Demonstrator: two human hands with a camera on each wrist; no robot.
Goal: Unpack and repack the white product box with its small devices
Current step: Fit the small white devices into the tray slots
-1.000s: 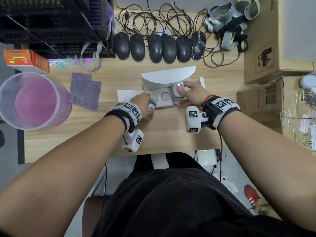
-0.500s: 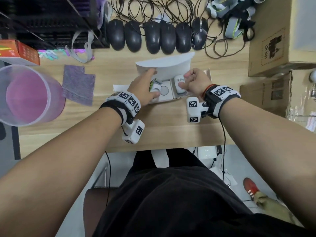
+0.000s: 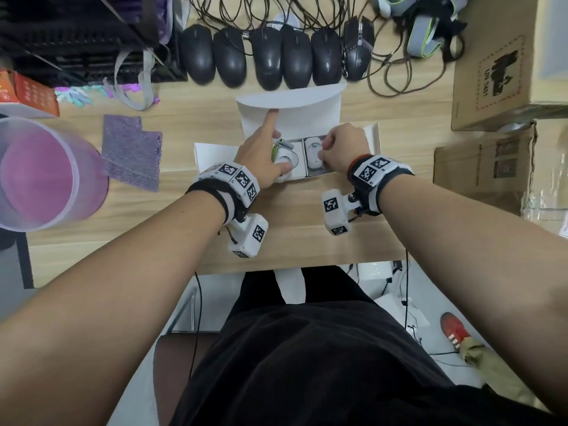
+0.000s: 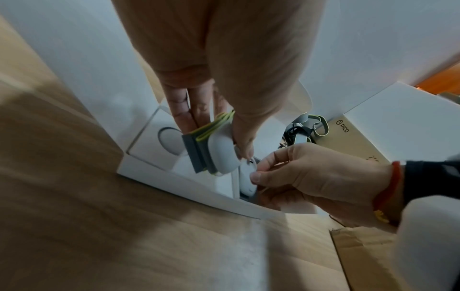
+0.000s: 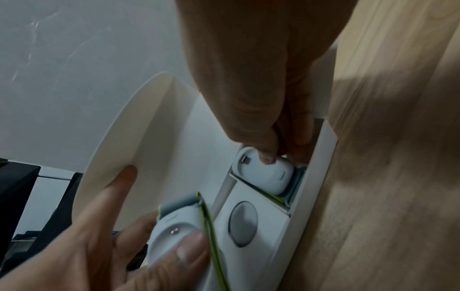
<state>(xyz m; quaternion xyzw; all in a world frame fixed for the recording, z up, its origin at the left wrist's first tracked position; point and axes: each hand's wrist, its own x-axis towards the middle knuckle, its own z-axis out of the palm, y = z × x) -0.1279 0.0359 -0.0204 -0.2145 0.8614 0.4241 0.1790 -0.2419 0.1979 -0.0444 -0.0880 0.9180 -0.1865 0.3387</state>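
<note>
The white product box (image 3: 373, 139) lies open on the wooden desk, its curved lid (image 3: 292, 103) standing up at the back. My left hand (image 3: 261, 158) grips a small grey-white device with a folded grey and green strap (image 4: 219, 149) over the insert's round wells (image 5: 242, 223), while its index finger touches the lid. My right hand (image 3: 341, 149) pinches a second white device (image 5: 263, 175) that sits in the right compartment of the box.
Several black mice (image 3: 270, 56) with tangled cables line the desk behind the box. A pink translucent bucket (image 3: 40, 173) and a purple cloth (image 3: 132, 152) lie left. Cardboard boxes (image 3: 507, 56) stand right. An orange box (image 3: 27, 93) sits far left.
My left hand carried its strapped device from the desk's left side up over the box insert, and its index finger reached the lid. My right hand stayed on the device in the right compartment.
</note>
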